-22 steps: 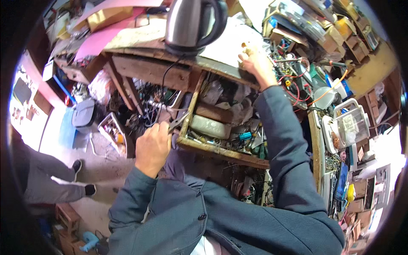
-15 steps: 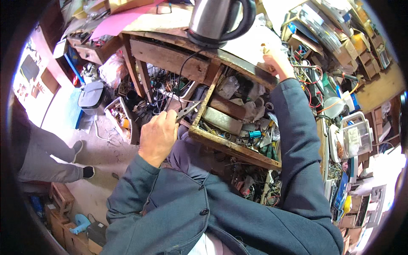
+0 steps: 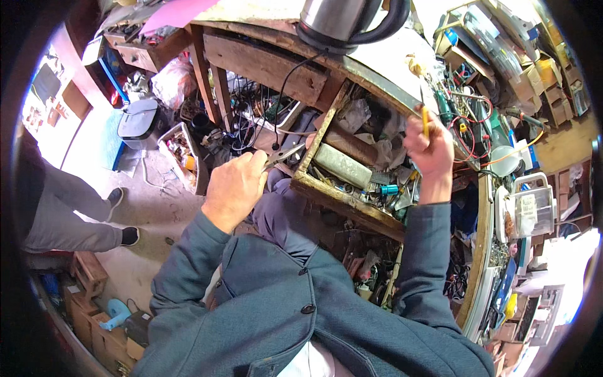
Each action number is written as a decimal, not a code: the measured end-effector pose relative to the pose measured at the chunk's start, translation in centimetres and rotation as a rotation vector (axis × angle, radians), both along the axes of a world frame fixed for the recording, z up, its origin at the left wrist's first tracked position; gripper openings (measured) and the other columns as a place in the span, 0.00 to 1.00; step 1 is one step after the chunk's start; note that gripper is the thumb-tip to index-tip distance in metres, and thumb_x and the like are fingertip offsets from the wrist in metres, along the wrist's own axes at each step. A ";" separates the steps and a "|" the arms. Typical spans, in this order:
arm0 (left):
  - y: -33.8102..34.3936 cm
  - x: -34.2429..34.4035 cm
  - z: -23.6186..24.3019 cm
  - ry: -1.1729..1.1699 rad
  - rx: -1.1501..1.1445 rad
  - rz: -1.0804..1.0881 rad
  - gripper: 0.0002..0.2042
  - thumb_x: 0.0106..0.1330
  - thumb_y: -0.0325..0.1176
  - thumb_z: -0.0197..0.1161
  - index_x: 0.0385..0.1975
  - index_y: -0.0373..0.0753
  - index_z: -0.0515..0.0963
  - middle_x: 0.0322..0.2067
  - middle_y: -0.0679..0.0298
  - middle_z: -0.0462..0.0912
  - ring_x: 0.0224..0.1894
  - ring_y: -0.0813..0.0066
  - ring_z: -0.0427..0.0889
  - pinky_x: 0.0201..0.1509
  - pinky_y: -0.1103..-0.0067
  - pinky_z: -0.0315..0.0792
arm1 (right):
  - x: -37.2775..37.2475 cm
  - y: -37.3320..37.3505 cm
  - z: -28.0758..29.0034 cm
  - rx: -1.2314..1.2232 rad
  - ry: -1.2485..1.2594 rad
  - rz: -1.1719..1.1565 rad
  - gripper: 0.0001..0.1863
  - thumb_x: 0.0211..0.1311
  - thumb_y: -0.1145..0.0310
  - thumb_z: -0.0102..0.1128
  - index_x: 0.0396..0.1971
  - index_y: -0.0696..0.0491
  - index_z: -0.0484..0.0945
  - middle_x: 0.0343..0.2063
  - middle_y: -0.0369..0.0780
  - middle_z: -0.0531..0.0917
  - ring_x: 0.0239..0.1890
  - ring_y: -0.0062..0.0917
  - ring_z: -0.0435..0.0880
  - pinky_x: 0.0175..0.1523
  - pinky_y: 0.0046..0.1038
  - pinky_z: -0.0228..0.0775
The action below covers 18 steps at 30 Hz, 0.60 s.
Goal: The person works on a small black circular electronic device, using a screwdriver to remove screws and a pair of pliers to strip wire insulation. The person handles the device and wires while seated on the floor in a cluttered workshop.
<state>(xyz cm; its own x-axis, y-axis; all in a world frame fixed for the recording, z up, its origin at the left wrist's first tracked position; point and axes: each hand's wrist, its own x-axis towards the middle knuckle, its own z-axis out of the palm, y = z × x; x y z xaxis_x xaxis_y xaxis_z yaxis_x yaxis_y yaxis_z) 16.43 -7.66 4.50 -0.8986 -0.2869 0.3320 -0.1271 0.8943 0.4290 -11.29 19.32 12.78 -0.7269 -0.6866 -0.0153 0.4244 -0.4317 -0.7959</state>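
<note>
My left hand (image 3: 233,191) is closed around a pair of metal pliers (image 3: 286,156), whose jaws point right, toward the corner of an open wooden drawer (image 3: 352,202). Over the drawer's right side, my right hand (image 3: 431,151) is closed on a thin yellow-handled tool (image 3: 425,120) held upright. Its exact kind is too small to make out. Inside the drawer lie a pale oblong block (image 3: 342,166), a brown roll-like piece (image 3: 352,143), a teal cylinder (image 3: 389,189) and crumpled plastic.
A steel kettle (image 3: 333,22) with a black handle stands on the bench above the drawer. Coloured wires (image 3: 468,119) and tools crowd the right side, near a clear plastic box (image 3: 531,210). At left are a grey bin (image 3: 138,119) and another person's legs (image 3: 75,213).
My right hand has come down from the bench top toward me and now holds the yellow-handled tool. My left hand keeps the pliers. The view has shifted slightly.
</note>
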 end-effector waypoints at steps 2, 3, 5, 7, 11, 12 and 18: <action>-0.1 0.0 0.0 -0.007 -0.031 -0.008 0.09 0.61 0.31 0.65 0.35 0.38 0.71 0.29 0.54 0.79 0.34 0.51 0.81 0.35 0.61 0.74 | 3.5 -1.3 -0.9 -0.035 -0.124 0.117 0.17 0.69 0.65 0.45 0.48 0.61 0.74 0.25 0.38 0.76 0.15 0.17 0.65 0.18 0.20 0.60; -0.1 -0.2 0.0 0.000 -0.042 -0.019 0.09 0.60 0.31 0.65 0.35 0.38 0.71 0.29 0.54 0.78 0.34 0.51 0.81 0.35 0.61 0.74 | 4.3 -1.7 -2.0 -0.058 -0.179 0.193 0.13 0.66 0.65 0.56 0.45 0.57 0.76 0.24 0.35 0.76 0.15 0.16 0.66 0.18 0.20 0.59; 0.0 -0.2 0.2 0.001 -0.063 -0.034 0.09 0.60 0.31 0.65 0.35 0.39 0.71 0.28 0.55 0.78 0.34 0.50 0.81 0.35 0.60 0.74 | 6.3 -2.9 -4.2 0.225 0.115 0.164 0.08 0.62 0.69 0.64 0.38 0.53 0.78 0.23 0.31 0.76 0.18 0.12 0.68 0.21 0.18 0.59; 0.0 0.3 0.8 -0.028 -0.033 -0.042 0.09 0.60 0.31 0.65 0.35 0.39 0.72 0.28 0.54 0.78 0.34 0.50 0.81 0.34 0.60 0.73 | 9.2 -4.6 -4.5 0.515 0.397 0.118 0.05 0.59 0.73 0.68 0.33 0.51 0.79 0.23 0.29 0.76 0.21 0.09 0.70 0.27 0.16 0.61; -0.3 0.9 1.0 -0.095 0.001 -0.081 0.08 0.61 0.31 0.64 0.34 0.39 0.72 0.28 0.54 0.77 0.34 0.49 0.81 0.34 0.60 0.73 | 11.2 -6.2 -4.0 0.739 1.310 0.126 0.09 0.60 0.73 0.59 0.40 0.57 0.79 0.35 0.43 0.82 0.36 0.36 0.81 0.43 0.30 0.72; -0.4 1.2 0.9 -0.118 0.008 -0.082 0.08 0.61 0.31 0.64 0.34 0.39 0.72 0.28 0.54 0.77 0.34 0.49 0.81 0.34 0.60 0.73 | 11.9 -6.3 -3.2 0.935 1.410 0.197 0.14 0.59 0.73 0.58 0.46 0.54 0.77 0.38 0.50 0.80 0.38 0.46 0.80 0.44 0.36 0.73; -0.7 2.1 0.7 -0.098 -0.007 -0.090 0.08 0.62 0.33 0.64 0.33 0.40 0.71 0.27 0.56 0.77 0.32 0.50 0.81 0.33 0.61 0.72 | 13.4 -7.5 -2.8 0.878 1.311 0.040 0.12 0.58 0.72 0.61 0.38 0.56 0.70 0.28 0.50 0.78 0.33 0.47 0.80 0.37 0.43 0.72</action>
<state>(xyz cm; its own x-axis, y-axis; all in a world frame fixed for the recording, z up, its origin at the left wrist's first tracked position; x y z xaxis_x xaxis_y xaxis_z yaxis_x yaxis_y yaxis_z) 18.53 -8.36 5.21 -0.9489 -0.2018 0.2426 -0.0874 0.9068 0.4123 2.07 11.83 10.01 -0.5364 -0.8207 0.1970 -0.7330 0.3373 -0.5907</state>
